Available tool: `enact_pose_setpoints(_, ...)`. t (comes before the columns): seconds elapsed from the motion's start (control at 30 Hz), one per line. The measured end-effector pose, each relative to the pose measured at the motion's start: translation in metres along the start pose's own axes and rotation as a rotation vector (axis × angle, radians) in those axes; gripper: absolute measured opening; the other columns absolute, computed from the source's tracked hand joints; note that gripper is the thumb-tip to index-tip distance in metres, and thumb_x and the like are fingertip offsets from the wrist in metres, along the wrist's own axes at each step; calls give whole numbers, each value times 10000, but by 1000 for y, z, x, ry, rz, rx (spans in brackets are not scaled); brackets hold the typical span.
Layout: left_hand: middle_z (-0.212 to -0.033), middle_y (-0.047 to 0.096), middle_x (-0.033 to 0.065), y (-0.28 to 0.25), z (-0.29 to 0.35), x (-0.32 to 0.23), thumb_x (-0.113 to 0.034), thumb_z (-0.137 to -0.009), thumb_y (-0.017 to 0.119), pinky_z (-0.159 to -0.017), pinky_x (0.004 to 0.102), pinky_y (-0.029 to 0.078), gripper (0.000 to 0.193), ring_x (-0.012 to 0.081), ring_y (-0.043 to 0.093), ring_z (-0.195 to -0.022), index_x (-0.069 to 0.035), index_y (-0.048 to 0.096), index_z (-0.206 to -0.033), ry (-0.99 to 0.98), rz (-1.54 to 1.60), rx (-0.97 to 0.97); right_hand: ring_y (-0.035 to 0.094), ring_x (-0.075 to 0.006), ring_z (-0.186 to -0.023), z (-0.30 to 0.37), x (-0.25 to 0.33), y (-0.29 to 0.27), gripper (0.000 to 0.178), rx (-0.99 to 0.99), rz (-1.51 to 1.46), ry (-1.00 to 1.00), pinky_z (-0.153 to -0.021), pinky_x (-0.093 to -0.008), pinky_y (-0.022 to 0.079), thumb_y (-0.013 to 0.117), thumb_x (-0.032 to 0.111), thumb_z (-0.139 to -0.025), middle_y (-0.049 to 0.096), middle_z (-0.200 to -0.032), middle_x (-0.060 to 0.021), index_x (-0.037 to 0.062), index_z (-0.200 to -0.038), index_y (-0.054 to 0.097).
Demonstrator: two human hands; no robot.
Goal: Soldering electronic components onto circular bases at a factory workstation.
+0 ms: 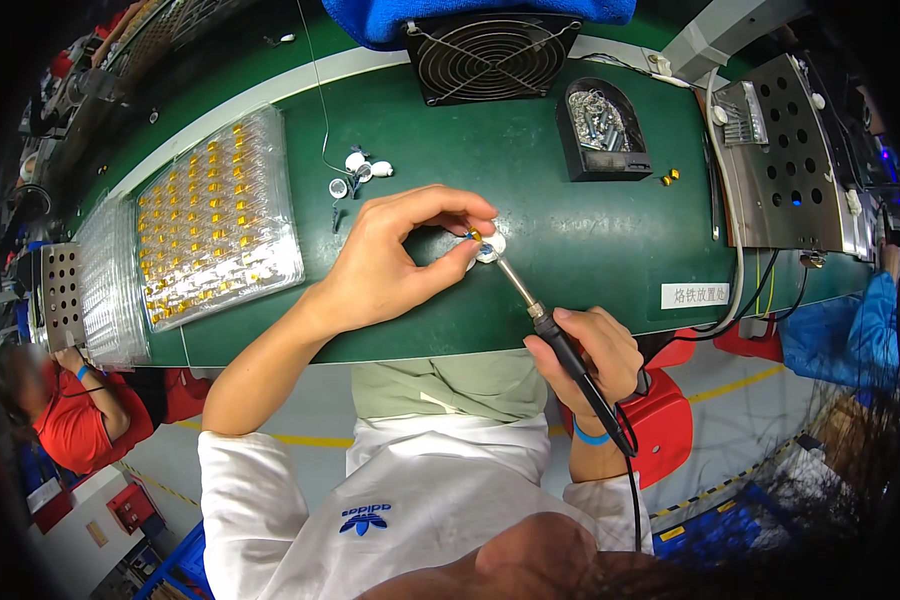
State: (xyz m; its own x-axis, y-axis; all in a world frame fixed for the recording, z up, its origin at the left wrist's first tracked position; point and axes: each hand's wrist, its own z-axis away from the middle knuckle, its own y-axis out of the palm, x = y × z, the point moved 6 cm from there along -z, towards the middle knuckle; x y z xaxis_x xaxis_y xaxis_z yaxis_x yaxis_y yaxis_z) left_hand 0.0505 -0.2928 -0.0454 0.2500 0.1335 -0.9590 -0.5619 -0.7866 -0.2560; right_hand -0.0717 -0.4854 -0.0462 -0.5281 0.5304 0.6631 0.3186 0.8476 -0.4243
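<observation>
My right hand (598,358) is closed round the black handle of a soldering iron (560,345). Its metal tip reaches up and left to a small round white part (496,243) on the green bench. Over that part, my left hand (400,250) pinches a small yellow-wrapped component (475,235) between thumb and fingertips. The iron's tip is at or very near this component; whether they touch I cannot tell. Beyond my left hand lie several white round parts (380,169) with short dark leads.
A clear plastic tray (292,215) of yellow components lies left. A fan (495,60) stands at the back, near a black bin (610,166) of metal parts. Two yellow components (670,177) lie beside it. A perforated metal box (795,160) stands right. Other people sit at both sides.
</observation>
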Motion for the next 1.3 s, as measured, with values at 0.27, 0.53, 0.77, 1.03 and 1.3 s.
enact_pose_setpoints(0.27,-1131,693,128,2,0,-1,110,-890,675,-984,327,554,333,203,697,-1085,39,670,-1216,5,-25,0,553,-207,-526,0,1,-1,393,24,0,17,-488,-292,421,907,68,-733,620,-685,-95,-45,-1031,677)
enact_pose_setpoints(0.53,-1119,699,130,0,-4,-5,107,-883,682,-963,327,562,325,203,703,-1060,41,676,-1202,39,-32,-7,591,-193,-560,4,-3,-6,414,-14,5,21,-510,-282,449,884,130,-817,643,-708,-101,-46,-1107,647)
enact_pose_setpoints(0.77,-1033,738,131,-6,1,-21,57,-849,734,-854,332,572,249,239,729,-947,20,723,-1095,187,-207,-51,679,-235,-825,-17,-4,-16,442,-156,231,108,-749,-334,548,822,64,-865,697,-953,-154,-41,-1262,660)
enact_pose_setpoints(1.03,-1054,745,119,-105,18,-46,30,-877,717,-895,320,586,187,192,732,-973,34,733,-1063,89,-444,-217,586,-300,-820,-53,-26,-12,586,15,568,33,-733,-408,484,802,-30,-803,613,-897,-123,51,-1363,649)
enact_pose_setpoints(1.3,-1132,746,134,-257,-24,9,-65,-942,714,-946,331,573,279,214,729,-1051,56,687,-1192,-40,-601,-500,671,-282,-747,-14,-8,26,508,-106,-69,83,-722,-377,554,707,-66,-891,705,-854,-163,-59,-1382,577)
